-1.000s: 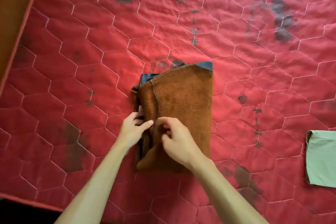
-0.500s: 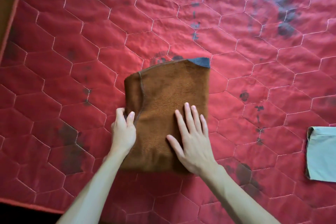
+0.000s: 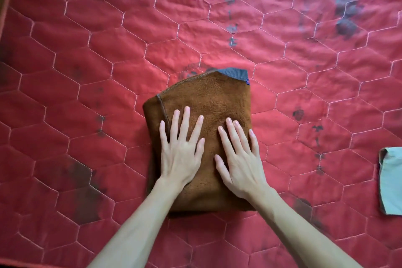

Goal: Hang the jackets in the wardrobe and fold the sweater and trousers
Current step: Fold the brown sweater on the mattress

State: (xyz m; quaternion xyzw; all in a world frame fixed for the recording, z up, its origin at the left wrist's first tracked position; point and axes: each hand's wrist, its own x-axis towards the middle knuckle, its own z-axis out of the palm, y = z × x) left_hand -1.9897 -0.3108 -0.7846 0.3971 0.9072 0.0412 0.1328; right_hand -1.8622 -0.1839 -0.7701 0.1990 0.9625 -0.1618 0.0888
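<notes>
- Head view looks straight down on a red quilt (image 3: 87, 72) stitched in a pale hexagon pattern, with dark grey blotches scattered over it; it fills nearly the whole picture.
- A brown sweater (image 3: 208, 98) lies folded into a compact, roughly rectangular bundle at the middle of the quilt, with its fleecy side up and a stitched seam running along its upper left edge.
- Two bare forearms reach in from the bottom edge and end on top of the sweater.
- The left hand (image 3: 180, 159) lies palm down on the left half of the bundle. Its fingers (image 3: 186, 119) are straight and spread, pointing away from the person, with the tips short of the sweater's far edge. It holds nothing and only presses flat on the cloth.
- The right hand (image 3: 241, 167) lies palm down on the right half, just beside the left hand. Its fingers (image 3: 233, 135) are straight and closer together, and the little finger sits near the sweater's right edge. It also grips nothing.
- The sweater is under both palms and reaches past the fingertips on the far side.
- A pale green folded cloth (image 3: 391, 180) lies at the right edge of the picture, well apart from the sweater and partly cut off.
- A grey ribbed band (image 3: 236, 73) shows at the sweater's far right corner.
- A small blue tag (image 3: 248, 81) sits just below that band.
</notes>
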